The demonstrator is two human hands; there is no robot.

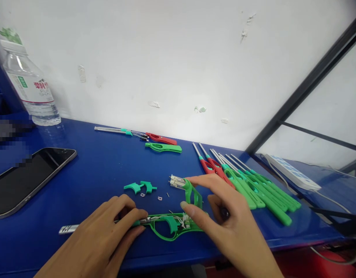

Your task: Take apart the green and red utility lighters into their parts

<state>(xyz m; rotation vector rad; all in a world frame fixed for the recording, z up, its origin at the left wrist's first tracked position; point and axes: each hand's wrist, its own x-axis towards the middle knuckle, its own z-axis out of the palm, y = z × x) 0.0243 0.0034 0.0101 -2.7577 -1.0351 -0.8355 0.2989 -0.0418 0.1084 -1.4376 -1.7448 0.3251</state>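
An opened utility lighter [173, 226] with a green half-shell lies at the table's front, its trigger and thin white wires exposed. My left hand [114, 231] is closed around its neck, and the metal tube [69, 229] sticks out to the left. Between the thumb and index finger of my right hand [224, 216] is a green plastic piece [190, 191], standing above the lighter, with clear metal-tipped parts [177, 181] at its upper end. A small dark round thing [224, 212] shows inside my right hand; its kind is unclear. Two loose teal triggers [140, 187] lie beyond my left hand.
Small metal bits [159, 198] lie near the triggers. Several assembled lighters [247, 185] rest at right, with red ones [214, 166] beside them. Lighter parts [163, 147] lie along the wall. At left are a phone [33, 177] and a water bottle [35, 88]; a power strip [293, 172] sits far right.
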